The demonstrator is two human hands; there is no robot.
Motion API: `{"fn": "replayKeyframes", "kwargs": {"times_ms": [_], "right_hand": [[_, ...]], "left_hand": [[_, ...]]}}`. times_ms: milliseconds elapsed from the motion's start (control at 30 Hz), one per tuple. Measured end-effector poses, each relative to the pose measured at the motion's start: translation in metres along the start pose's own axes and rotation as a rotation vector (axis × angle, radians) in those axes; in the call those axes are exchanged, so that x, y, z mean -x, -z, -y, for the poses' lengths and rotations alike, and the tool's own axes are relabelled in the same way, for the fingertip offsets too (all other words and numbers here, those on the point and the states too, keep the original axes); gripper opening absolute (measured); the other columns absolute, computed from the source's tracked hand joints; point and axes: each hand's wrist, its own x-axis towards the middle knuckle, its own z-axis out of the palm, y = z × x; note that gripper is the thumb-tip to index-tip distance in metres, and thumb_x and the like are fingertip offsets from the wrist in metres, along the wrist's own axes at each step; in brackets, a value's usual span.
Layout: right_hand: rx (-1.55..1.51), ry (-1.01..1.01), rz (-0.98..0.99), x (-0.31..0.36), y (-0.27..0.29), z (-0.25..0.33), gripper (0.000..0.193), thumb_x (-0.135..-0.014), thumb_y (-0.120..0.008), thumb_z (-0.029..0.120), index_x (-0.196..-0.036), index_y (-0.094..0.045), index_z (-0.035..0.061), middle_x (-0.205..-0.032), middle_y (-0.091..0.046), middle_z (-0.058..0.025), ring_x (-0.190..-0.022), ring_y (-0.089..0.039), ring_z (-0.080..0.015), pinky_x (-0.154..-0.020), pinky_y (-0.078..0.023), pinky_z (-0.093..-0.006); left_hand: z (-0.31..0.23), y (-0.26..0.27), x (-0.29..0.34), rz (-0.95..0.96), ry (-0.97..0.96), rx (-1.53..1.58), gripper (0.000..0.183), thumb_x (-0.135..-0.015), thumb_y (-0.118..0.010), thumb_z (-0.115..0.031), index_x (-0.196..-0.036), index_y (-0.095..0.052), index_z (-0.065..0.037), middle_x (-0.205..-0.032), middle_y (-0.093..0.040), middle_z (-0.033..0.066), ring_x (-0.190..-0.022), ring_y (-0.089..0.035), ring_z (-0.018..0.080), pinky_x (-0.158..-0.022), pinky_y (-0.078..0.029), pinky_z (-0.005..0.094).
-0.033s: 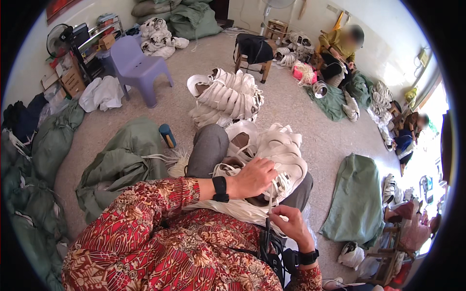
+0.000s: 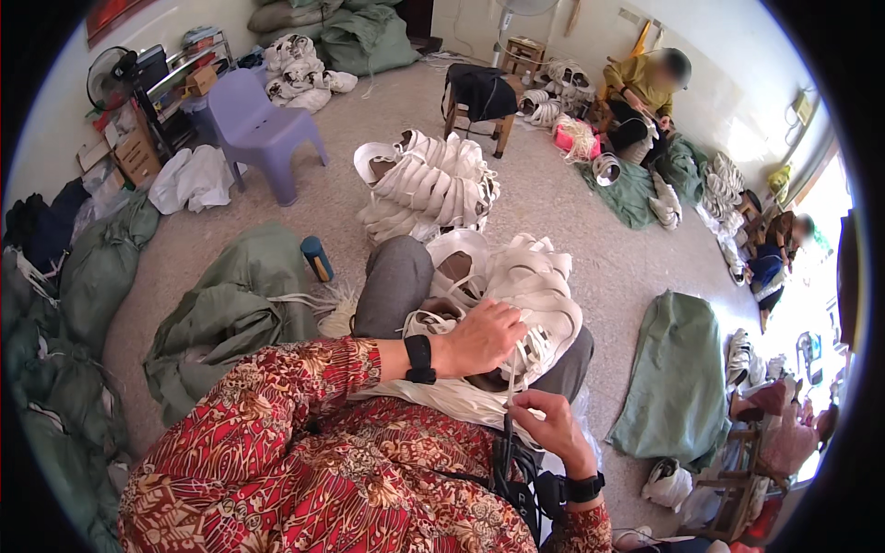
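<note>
A bundle of white shoe uppers (image 2: 530, 286) lies across my lap, strips wound around it. My left hand (image 2: 477, 341) is closed, its curled fingers at the laced edge of one upper; the fingertips are partly hidden. Just below and to the right, my right hand (image 2: 550, 426) pinches a white shoelace (image 2: 513, 376) that runs up to the eyelets. Loose white laces (image 2: 433, 398) spread over my lap beneath the hands. Another white upper (image 2: 431, 318) with a dark inside shows to the left of the bundle.
More bundled uppers (image 2: 429, 184) stand on the floor ahead. Green sacks (image 2: 230, 313) lie at left, near a blue bottle (image 2: 317, 259); another sack (image 2: 675, 378) is at right. A purple chair (image 2: 263, 129) stands at far left. Two people (image 2: 645, 92) sit working at far right.
</note>
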Motion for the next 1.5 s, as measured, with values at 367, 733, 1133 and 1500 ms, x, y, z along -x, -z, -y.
{"fn": "replayKeyframes", "kwargs": {"times_ms": [367,733,1133,1500], "right_hand": [[-0.47,-0.353,-0.011,-0.017,-0.01,-0.019,0.027,-0.103,-0.053,0.023,-0.101,-0.065,-0.0012,-0.077,-0.069,-0.0054,-0.058,-0.061,-0.0089,-0.047,-0.044,-0.0214],[-0.268,-0.349,-0.06,-0.012,-0.017,-0.015,0.012,-0.094,-0.065,0.011,-0.094,-0.062,-0.0002,-0.062,-0.062,-0.0021,-0.05,-0.059,-0.0087,-0.044,-0.044,-0.0221],[-0.207,-0.276,-0.287,0.003,-0.014,-0.026,0.013,-0.089,-0.067,0.006,-0.085,-0.059,-0.0029,-0.069,-0.064,-0.0098,-0.057,-0.064,-0.0154,-0.052,-0.05,-0.0312],[0.291,0.078,-0.304,0.004,-0.008,-0.027,0.01,-0.086,-0.068,0.006,-0.085,-0.061,-0.0003,-0.079,-0.063,-0.0189,-0.07,-0.063,-0.0378,-0.063,-0.05,-0.0417]], "left_hand": [[0.019,-0.004,-0.006,0.179,0.207,0.398,0.016,-0.086,-0.062,-0.009,-0.098,-0.066,0.0,-0.088,-0.061,0.0152,-0.082,-0.062,0.0343,-0.074,-0.05,0.0429],[0.002,-0.013,-0.006,0.137,0.181,0.15,0.016,-0.077,-0.064,-0.01,-0.092,-0.062,-0.007,-0.09,-0.056,0.0102,-0.093,-0.058,0.0291,-0.082,-0.044,0.042],[0.004,-0.015,-0.001,0.094,0.14,0.117,0.021,-0.078,-0.064,-0.008,-0.098,-0.058,-0.007,-0.097,-0.055,0.0094,-0.097,-0.055,0.0282,-0.083,-0.039,0.0415],[0.003,-0.018,-0.007,0.133,0.158,0.073,0.018,-0.081,-0.065,-0.017,-0.095,-0.058,-0.007,-0.095,-0.057,0.0084,-0.097,-0.057,0.0272,-0.085,-0.039,0.0433]]}}
